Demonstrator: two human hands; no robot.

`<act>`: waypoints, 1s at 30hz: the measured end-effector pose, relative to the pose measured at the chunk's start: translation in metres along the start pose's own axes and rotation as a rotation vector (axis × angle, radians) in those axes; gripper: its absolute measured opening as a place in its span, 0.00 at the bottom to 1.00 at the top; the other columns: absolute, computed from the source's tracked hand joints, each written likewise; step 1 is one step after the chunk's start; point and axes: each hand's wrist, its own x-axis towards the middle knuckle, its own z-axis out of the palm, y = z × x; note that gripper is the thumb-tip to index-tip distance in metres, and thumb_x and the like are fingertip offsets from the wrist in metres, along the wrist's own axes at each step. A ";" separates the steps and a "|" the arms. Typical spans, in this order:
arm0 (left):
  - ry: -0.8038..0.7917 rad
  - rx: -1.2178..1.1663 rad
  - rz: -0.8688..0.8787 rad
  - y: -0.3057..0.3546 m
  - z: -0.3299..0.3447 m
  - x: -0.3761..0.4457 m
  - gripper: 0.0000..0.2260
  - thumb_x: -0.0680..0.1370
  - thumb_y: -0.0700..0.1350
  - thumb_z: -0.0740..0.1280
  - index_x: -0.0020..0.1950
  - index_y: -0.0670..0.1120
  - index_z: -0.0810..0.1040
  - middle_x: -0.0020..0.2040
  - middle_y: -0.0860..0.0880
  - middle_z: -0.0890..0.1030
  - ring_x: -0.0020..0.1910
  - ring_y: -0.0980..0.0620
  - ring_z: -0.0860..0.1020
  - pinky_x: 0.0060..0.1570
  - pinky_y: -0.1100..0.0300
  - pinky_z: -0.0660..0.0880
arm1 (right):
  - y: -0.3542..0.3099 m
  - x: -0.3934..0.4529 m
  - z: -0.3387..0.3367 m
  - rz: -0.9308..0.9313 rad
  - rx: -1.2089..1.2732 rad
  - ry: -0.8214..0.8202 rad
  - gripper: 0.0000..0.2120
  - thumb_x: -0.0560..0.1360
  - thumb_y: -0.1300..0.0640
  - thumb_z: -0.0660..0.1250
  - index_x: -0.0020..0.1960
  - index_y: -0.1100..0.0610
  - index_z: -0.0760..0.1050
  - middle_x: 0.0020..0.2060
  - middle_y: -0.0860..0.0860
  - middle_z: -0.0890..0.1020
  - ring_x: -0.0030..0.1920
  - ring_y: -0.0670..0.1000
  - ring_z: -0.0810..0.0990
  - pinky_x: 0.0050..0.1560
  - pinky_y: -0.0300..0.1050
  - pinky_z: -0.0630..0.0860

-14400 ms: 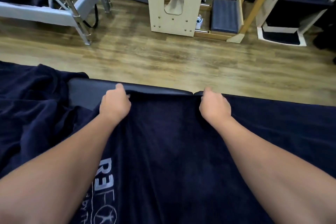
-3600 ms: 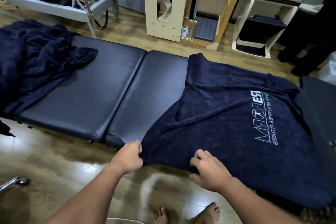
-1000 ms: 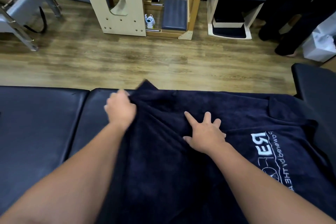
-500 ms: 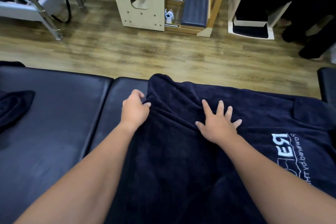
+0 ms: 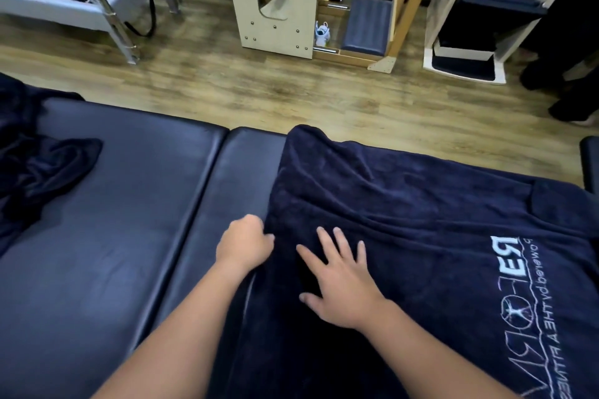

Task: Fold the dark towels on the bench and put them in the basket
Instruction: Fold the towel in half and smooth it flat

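Note:
A dark navy towel [image 5: 421, 220] with white lettering lies folded over on the right half of the black padded bench [image 5: 113, 236]. My left hand [image 5: 243, 244] grips the towel's left folded edge with curled fingers. Flat on the towel just right of that edge lies my right hand [image 5: 337, 282], fingers spread and pressing down. A second dark towel [image 5: 35, 165] sits crumpled on the bench's far left end. No basket is in view.
Beyond the bench is wooden floor [image 5: 259, 91]. A pale wooden frame [image 5: 275, 0] and white shelving [image 5: 470, 26] stand at the back. Metal-legged grey equipment [image 5: 97, 3] is at the back left. A person's dark legs [image 5: 567, 58] stand at the far right.
Both hands have slid toward me along the towel's left edge, and the view has pulled back, showing the crumpled towel at the far left.

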 end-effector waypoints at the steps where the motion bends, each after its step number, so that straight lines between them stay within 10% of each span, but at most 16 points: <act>1: 0.043 -0.077 -0.032 -0.005 -0.002 0.000 0.14 0.77 0.49 0.69 0.35 0.46 0.70 0.41 0.43 0.81 0.44 0.39 0.79 0.43 0.52 0.77 | 0.002 -0.003 -0.001 -0.031 0.010 -0.015 0.38 0.78 0.36 0.61 0.80 0.39 0.44 0.81 0.51 0.37 0.79 0.59 0.33 0.74 0.73 0.39; 5: 0.222 0.032 -0.043 -0.010 0.001 -0.009 0.05 0.79 0.42 0.65 0.46 0.44 0.70 0.45 0.46 0.76 0.42 0.44 0.72 0.37 0.53 0.69 | 0.021 -0.015 0.001 0.109 0.048 0.004 0.34 0.81 0.38 0.58 0.81 0.40 0.45 0.81 0.49 0.37 0.79 0.58 0.30 0.75 0.74 0.40; 8: 0.378 0.181 0.341 0.009 0.017 -0.015 0.12 0.71 0.38 0.71 0.53 0.43 0.74 0.51 0.44 0.72 0.46 0.43 0.72 0.36 0.51 0.71 | 0.034 -0.026 0.005 0.298 0.066 0.037 0.34 0.81 0.37 0.56 0.81 0.39 0.43 0.81 0.51 0.36 0.78 0.60 0.30 0.73 0.77 0.43; 10: 0.264 0.303 0.591 0.029 0.030 -0.018 0.22 0.73 0.50 0.71 0.66 0.47 0.74 0.63 0.43 0.72 0.60 0.39 0.73 0.50 0.46 0.76 | 0.042 -0.036 0.007 0.426 0.113 0.050 0.35 0.80 0.35 0.56 0.80 0.38 0.41 0.80 0.52 0.34 0.78 0.61 0.29 0.72 0.78 0.46; 12: -0.051 0.402 0.584 0.055 0.042 -0.026 0.38 0.75 0.66 0.64 0.81 0.59 0.53 0.80 0.41 0.54 0.77 0.33 0.56 0.69 0.37 0.64 | 0.057 -0.049 0.010 0.527 0.143 0.052 0.36 0.79 0.32 0.55 0.79 0.34 0.37 0.79 0.52 0.32 0.78 0.61 0.28 0.71 0.79 0.48; 15: -0.261 0.506 0.363 0.094 0.059 -0.030 0.46 0.71 0.79 0.53 0.79 0.63 0.33 0.80 0.38 0.32 0.77 0.26 0.38 0.68 0.25 0.54 | 0.089 -0.072 0.009 0.649 0.200 0.055 0.35 0.78 0.29 0.54 0.75 0.27 0.34 0.79 0.49 0.30 0.78 0.63 0.30 0.69 0.81 0.48; 21: 0.002 0.596 0.406 0.184 0.077 -0.021 0.31 0.81 0.66 0.54 0.78 0.48 0.61 0.81 0.38 0.48 0.79 0.32 0.48 0.70 0.33 0.61 | 0.178 -0.109 -0.007 0.870 0.226 0.051 0.33 0.78 0.29 0.48 0.78 0.32 0.36 0.81 0.48 0.38 0.80 0.63 0.38 0.70 0.74 0.56; 26: -0.214 0.492 0.425 0.239 0.107 -0.001 0.31 0.79 0.72 0.50 0.79 0.69 0.42 0.83 0.48 0.38 0.79 0.31 0.41 0.70 0.23 0.46 | 0.253 -0.109 -0.033 0.823 0.160 0.236 0.25 0.82 0.37 0.54 0.74 0.46 0.64 0.80 0.52 0.56 0.80 0.60 0.51 0.72 0.68 0.60; 30: -0.149 0.580 0.385 0.278 0.121 0.009 0.32 0.75 0.77 0.47 0.77 0.73 0.44 0.83 0.45 0.37 0.78 0.27 0.41 0.70 0.26 0.42 | 0.315 -0.092 -0.052 0.703 0.277 0.231 0.23 0.84 0.41 0.54 0.76 0.48 0.64 0.81 0.48 0.55 0.81 0.55 0.48 0.74 0.70 0.55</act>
